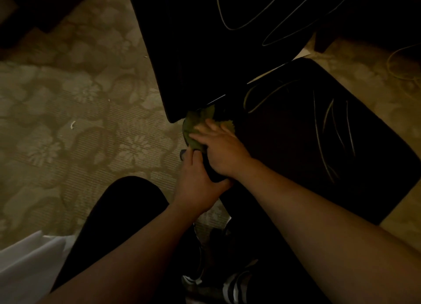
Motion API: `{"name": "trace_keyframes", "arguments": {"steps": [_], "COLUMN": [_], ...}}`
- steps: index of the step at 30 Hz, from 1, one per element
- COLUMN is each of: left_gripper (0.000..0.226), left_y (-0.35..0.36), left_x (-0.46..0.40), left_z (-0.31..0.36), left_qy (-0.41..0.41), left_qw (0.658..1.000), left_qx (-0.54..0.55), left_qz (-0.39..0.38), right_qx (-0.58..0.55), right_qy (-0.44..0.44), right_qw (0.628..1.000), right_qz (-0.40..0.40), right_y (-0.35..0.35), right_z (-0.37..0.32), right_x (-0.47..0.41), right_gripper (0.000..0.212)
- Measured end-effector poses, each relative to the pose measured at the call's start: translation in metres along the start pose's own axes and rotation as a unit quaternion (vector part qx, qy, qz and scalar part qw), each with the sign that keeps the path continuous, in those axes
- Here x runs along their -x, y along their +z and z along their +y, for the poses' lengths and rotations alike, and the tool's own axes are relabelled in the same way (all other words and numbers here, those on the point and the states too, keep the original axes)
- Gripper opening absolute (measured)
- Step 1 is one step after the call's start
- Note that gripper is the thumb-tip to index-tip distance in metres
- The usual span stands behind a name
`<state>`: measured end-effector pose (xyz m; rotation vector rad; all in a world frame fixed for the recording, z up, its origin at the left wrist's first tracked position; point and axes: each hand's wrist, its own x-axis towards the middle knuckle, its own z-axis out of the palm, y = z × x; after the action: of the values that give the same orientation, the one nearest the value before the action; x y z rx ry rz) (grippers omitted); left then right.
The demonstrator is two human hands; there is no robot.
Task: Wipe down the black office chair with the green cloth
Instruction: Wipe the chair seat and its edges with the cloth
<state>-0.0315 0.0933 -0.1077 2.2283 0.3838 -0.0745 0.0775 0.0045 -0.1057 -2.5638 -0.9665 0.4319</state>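
R hand [224,152] presses green cloth [196,130] on chair [296,133].

The room around me is dim, with a warm yellowish cast. The black office chair [296,133] swallows nearly all detail; only thin pale glints trace its seams. The patterned carpet [68,103] is the best-lit area, brighter at the right edge beyond the seat. My legs merge into shadow at the bottom. The green cloth [196,130] looks muddy, and my right hand [221,151] is slightly blurred. The wide lens bends lines near the edges, and the corners fall to black.
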Motion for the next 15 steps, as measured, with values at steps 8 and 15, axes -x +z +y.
{"name": "trace_keyframes", "arguments": {"steps": [8,15], "left_gripper": [0.128,0.109], "left_y": [-0.002,0.006], "left_x": [-0.006,-0.009], "left_z": [-0.005,0.004], "left_qy": [-0.005,-0.005], "left_qw": [0.998,0.997], "left_qx": [-0.003,-0.061], "left_qz": [-0.061,-0.042], "right_qx": [0.021,0.020], "right_qy": [0.174,0.274], "right_qw": [0.979,0.954], "right_qz": [0.104,0.118], "right_y": [-0.024,-0.042], "right_z": [0.064,0.096], "right_x": [0.005,0.053], "right_gripper": [0.072,0.068]}}
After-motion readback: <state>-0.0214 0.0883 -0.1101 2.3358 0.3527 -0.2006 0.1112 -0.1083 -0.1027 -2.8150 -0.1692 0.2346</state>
